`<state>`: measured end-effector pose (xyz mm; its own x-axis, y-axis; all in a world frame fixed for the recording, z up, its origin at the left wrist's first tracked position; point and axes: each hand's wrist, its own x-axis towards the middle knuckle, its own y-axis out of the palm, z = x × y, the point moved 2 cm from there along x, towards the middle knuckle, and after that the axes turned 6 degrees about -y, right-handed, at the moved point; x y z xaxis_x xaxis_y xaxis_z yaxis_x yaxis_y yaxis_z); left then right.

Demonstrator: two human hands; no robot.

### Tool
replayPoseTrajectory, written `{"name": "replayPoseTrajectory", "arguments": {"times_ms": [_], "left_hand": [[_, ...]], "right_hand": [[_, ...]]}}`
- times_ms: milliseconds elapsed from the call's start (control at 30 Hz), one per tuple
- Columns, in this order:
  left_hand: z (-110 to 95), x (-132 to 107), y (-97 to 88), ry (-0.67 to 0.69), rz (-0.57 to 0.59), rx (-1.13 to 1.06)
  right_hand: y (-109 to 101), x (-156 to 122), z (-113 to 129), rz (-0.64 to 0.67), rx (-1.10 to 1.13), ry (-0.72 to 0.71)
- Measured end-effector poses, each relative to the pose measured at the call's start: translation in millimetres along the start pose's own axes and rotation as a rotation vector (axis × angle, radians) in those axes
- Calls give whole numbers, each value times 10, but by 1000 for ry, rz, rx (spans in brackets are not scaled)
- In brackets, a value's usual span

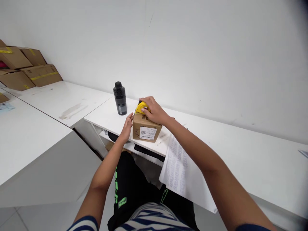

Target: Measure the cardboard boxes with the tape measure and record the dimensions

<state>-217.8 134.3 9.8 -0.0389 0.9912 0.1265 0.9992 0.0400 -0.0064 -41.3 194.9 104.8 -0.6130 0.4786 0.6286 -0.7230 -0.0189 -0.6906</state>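
A small brown cardboard box stands upright on the white table, with a printed white label on the side facing me. My right hand is closed round a yellow tape measure at the top of the box, its wrist over the box's right edge. Beside the left face of the box, my left hand has its fingers bent together near the upper left edge, close to the tape measure. What lies between those fingertips is too small to make out.
A dark water bottle stands behind and left of the box. Printed paper sheets hang over the front edge at right. Below is an open shelf with dark items. Several cardboard boxes are stacked far left; a white wall rises behind.
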Motion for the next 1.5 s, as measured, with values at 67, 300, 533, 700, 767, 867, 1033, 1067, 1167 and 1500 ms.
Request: {"name": "replayPoseTrajectory", "arguments": {"times_ms": [67,300,533,700,767,867,1033,1067,1167,1500], "left_hand": [[-111,34,46,-79,-34,-66],[-200,67,242,-20,-85,-154],[-200,43,249,2,-116,-18],[-306,-35,292,-12,-203,27],[-326,-47,308,1,-227,55],[-311,-31,314,0,-271,109],[-261,-1,329,-8,-260,156],[-254,-4,330,-13,-255,150],[-236,-24,320,-38,-238,91],[-154,-34,324,-7,-242,-8]], "right_hand": [[3,60,18,48,5,-32],[-10,171,37,162,-46,-33],[59,157,65,172,-85,-88],[-20,135,11,227,-93,-102],[-131,88,-39,252,-84,-79],[-373,-71,-134,281,-88,-10],[-645,-315,-238,244,-106,81],[-629,-306,-233,235,-104,74],[-439,-139,-181,235,-95,8],[45,509,-5,346,-119,-211]]}}
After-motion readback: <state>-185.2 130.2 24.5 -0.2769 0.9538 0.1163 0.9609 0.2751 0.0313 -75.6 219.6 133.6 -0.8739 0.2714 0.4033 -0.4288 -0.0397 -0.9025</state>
